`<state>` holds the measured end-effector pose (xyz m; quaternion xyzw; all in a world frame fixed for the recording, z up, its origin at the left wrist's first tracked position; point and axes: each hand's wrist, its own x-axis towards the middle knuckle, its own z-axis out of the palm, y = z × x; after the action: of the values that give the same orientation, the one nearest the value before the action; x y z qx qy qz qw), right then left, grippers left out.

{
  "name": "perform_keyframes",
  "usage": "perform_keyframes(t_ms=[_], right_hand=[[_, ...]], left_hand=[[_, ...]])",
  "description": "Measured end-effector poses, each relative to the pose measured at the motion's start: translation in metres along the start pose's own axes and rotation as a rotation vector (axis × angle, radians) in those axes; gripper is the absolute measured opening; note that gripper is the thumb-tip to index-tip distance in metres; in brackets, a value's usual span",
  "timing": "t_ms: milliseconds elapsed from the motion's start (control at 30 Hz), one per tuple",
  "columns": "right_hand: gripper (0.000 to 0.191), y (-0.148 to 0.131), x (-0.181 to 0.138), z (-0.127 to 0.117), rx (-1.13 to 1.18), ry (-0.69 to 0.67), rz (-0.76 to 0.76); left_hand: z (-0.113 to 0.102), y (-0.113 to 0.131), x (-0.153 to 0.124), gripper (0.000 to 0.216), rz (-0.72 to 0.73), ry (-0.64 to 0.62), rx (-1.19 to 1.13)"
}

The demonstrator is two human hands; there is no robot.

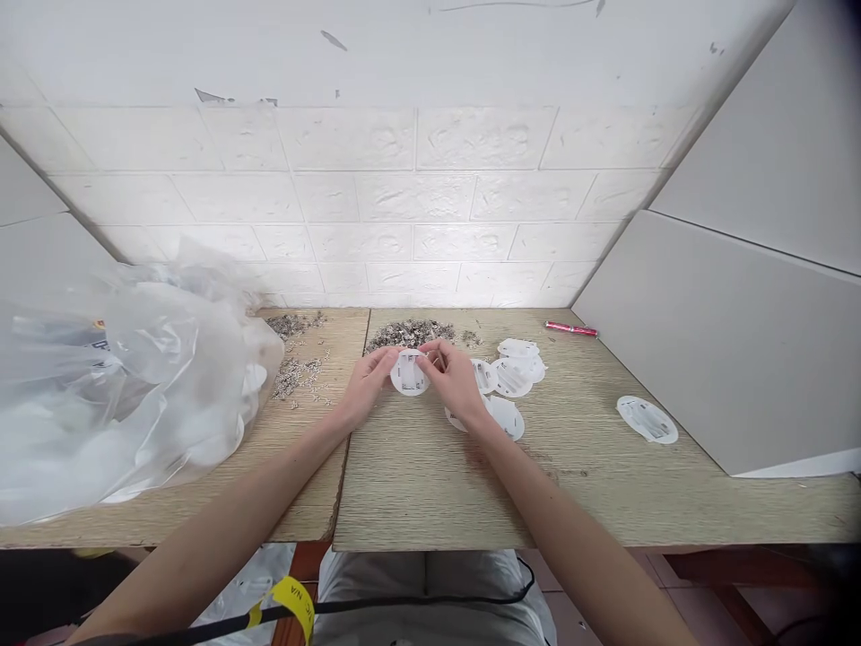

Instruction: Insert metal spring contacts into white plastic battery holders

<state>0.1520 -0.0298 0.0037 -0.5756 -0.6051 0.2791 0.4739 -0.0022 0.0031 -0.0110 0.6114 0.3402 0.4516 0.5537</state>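
Note:
A round white disc (411, 375) with a pale strip and small dark marks is held up above the table between both hands. My left hand (367, 384) pinches its left edge with thumb and fingers. At the upper right edge, my right hand (456, 381) grips the same disc, thumb on its face. Just behind the hands lies a heap of small metal pieces (410, 334). To the right, several similar white discs (514, 377) overlap on the table, some partly hidden by my right hand and forearm.
A big clear plastic bag (134, 386) of white items fills the left side. Loose small metal parts (296, 377) lie beside it. A red pen (570, 329) rests at the back right, and a single white disc (647, 420) lies near the grey side panel (740, 350).

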Motion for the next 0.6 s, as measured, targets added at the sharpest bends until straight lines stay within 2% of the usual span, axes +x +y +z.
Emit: perform_keyframes(t_ms=[100, 200, 267, 367, 467, 600], right_hand=[[0.011, -0.002, -0.001, -0.001, -0.066, 0.048, -0.107], [0.007, 0.001, -0.003, 0.003, -0.140, 0.069, -0.322], [0.006, 0.006, -0.004, 0.007, -0.175, 0.083, -0.499], [0.009, 0.011, -0.004, 0.011, -0.228, 0.125, -0.692], [0.013, 0.013, -0.004, 0.013, -0.285, 0.171, -0.749], [0.012, 0.013, -0.005, 0.011, -0.325, 0.172, -0.747]], left_hand=[[0.000, 0.001, -0.002, 0.033, 0.077, -0.009, 0.129], [-0.001, 0.001, -0.003, 0.020, 0.192, 0.045, 0.258], [-0.004, 0.000, -0.003, 0.011, 0.333, 0.100, 0.388], [-0.008, -0.001, -0.002, 0.004, 0.638, 0.137, 0.607], [-0.009, -0.001, -0.002, 0.009, 0.851, 0.140, 0.748], [-0.008, 0.000, -0.002, 0.012, 0.905, 0.149, 0.810]])
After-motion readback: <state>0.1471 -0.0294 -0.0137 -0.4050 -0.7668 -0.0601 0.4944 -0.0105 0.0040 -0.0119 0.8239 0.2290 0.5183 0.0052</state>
